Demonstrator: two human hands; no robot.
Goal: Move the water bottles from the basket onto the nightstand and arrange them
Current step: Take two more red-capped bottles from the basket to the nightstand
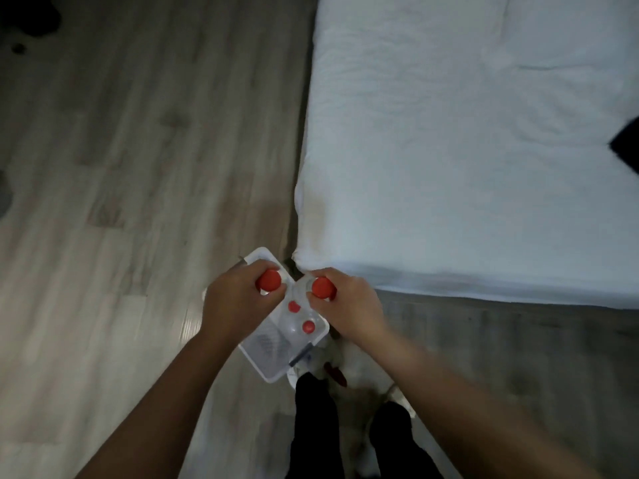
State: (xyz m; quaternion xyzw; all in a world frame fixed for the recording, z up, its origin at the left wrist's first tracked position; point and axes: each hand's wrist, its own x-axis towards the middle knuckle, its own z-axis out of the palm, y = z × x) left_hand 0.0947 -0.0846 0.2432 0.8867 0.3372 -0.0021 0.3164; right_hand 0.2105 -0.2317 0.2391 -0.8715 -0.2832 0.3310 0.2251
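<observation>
A white plastic basket (pixel 266 366) stands on the floor by the bed's corner, right in front of my feet. My left hand (pixel 235 302) grips the neck of a clear water bottle with a red cap (pixel 269 280) above the basket's far end. Beside it, my right hand (pixel 349 305) grips a second bottle with a red cap (pixel 322 288). Two more red-capped bottles (pixel 294 307) (pixel 308 327) stand upright inside the basket between my hands. The nightstand is not in view.
A bed with a white cover (pixel 466 150) fills the right and upper right. Grey wood-look floor (pixel 121 167) spreads to the left. My dark trouser legs (pixel 314 426) and white shoes are below the basket. A dark object (pixel 626 146) lies at the bed's right edge.
</observation>
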